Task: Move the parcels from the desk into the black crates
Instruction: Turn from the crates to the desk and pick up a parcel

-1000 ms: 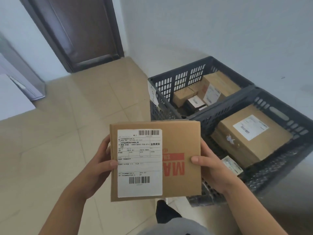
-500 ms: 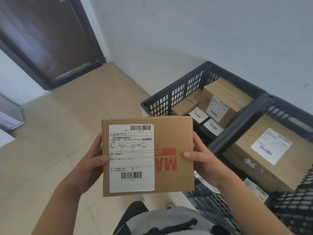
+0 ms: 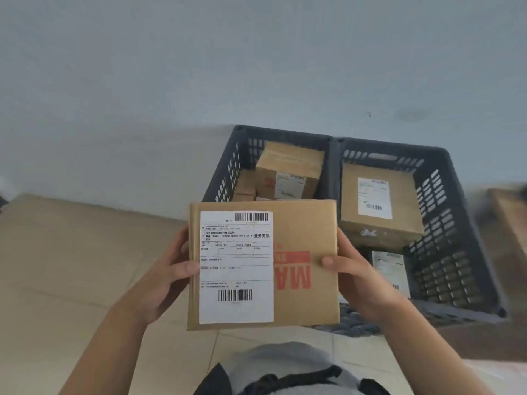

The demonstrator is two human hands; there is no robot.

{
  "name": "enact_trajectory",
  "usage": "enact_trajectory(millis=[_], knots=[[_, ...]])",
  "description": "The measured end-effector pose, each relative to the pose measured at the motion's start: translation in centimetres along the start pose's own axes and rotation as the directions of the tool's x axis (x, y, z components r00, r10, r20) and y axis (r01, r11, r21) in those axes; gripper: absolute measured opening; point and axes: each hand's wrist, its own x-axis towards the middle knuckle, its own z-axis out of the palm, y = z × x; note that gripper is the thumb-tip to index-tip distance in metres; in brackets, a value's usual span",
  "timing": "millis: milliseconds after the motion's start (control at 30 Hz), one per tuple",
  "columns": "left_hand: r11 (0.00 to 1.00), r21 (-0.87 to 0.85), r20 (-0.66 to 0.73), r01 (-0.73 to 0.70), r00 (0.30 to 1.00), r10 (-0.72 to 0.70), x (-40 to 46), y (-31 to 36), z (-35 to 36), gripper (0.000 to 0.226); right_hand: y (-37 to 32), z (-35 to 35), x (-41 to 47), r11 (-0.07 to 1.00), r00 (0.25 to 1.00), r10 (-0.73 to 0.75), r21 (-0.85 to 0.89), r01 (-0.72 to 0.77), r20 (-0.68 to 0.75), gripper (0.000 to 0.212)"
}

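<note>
A flat brown cardboard parcel (image 3: 302,232) with a white shipping label and red print is held level in front of me. My left hand (image 3: 168,277) grips its left edge, thumb on top. My right hand (image 3: 353,275) grips its right edge the same way. Behind it stand two black crates side by side against the wall. The left crate (image 3: 228,166) holds a taller box (image 3: 288,172) and smaller ones, partly hidden by the held parcel. The right crate (image 3: 445,201) holds a large labelled box (image 3: 379,206) and a white-labelled packet (image 3: 390,269).
Beige floor tiles (image 3: 71,266) spread to the left of the crates. A pale wall (image 3: 256,67) rises directly behind them. A brown blurred object (image 3: 510,218) sits at the right edge. My grey clothing (image 3: 285,369) shows at the bottom.
The view has swung right, so the door has left the frame and the two crates now face me squarely. The parcel stays held in both hands in front of the left crate.
</note>
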Motion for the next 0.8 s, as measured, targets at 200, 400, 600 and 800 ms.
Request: enact_trajectory(millis=[200, 400, 600, 800], knots=[[0.994, 0.047, 0.254, 0.094, 0.962, -0.103, 4.0, 0.2, -0.4, 0.099, 2.5, 1.6, -4.3, 0.996, 0.972, -0.061, 0.043, 0.073, -0.225, 0.074], [0.987, 0.08, 0.41, 0.142, 0.898, -0.162, 5.4, 0.5, 0.5, 0.095, 3.5, 3.3, -7.4, 0.991, 0.932, -0.075, 0.077, 0.11, -0.355, 0.08], [0.98, 0.136, 0.424, 0.143, 0.886, -0.188, 6.7, 0.9, 0.8, 0.116, 3.3, 3.3, -7.4, 0.989, 0.935, -0.094, 0.074, 0.127, -0.342, 0.071], [0.987, 0.108, 0.298, 0.123, 0.943, -0.15, 8.1, 2.7, 0.7, 0.094, 0.9, 0.7, -4.3, 0.997, 0.952, -0.066, 0.009, 0.072, -0.298, 0.07]])
